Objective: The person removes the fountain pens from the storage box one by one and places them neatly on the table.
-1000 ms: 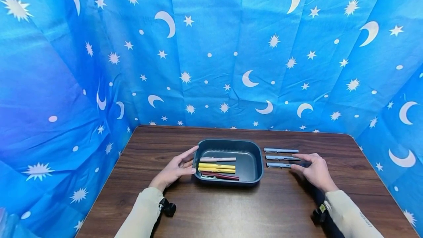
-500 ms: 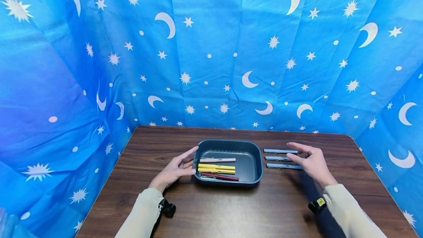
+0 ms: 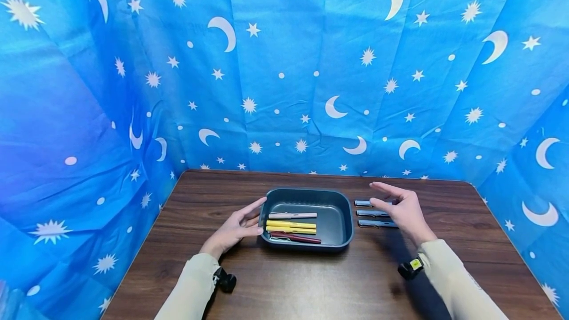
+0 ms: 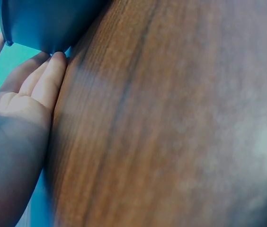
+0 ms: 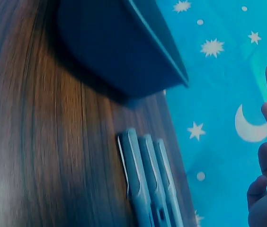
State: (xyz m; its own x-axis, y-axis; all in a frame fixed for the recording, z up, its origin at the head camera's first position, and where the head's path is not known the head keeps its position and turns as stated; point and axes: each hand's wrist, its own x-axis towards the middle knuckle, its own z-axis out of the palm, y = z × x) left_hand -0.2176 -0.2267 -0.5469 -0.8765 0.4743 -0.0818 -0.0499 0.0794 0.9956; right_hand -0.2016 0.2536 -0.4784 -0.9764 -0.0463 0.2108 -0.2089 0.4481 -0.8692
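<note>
A dark blue-grey rectangular tray [image 3: 338, 238] stands on the table. Inside it lie a pale pink pen [image 3: 293, 215], two yellow pens [image 3: 291, 227] and a dark red pen [image 3: 302, 238], all roughly side by side. My left hand [image 3: 231, 231] is at the tray's left end, its outstretched fingers touching the wall, as the left wrist view also shows. Three light blue pens with clips [image 5: 143, 189] lie in a row right of the tray. Over their right ends hovers my right hand [image 3: 404, 211], fingers loosely extended and holding nothing, partly covering the pens in the head view.
The brown wood-grain table [image 3: 302, 285] has its far edge against a blue curtain [image 3: 284, 43] with white moons and stars. More curtain hangs at both sides. A small black device [image 3: 225, 279] sits on the left wrist and another [image 3: 410, 267] on the right.
My right hand has come away from the right ends of the blue pens, rising and moving left above them. The blue pens stay lined up. My left hand and the tray keep their places.
</note>
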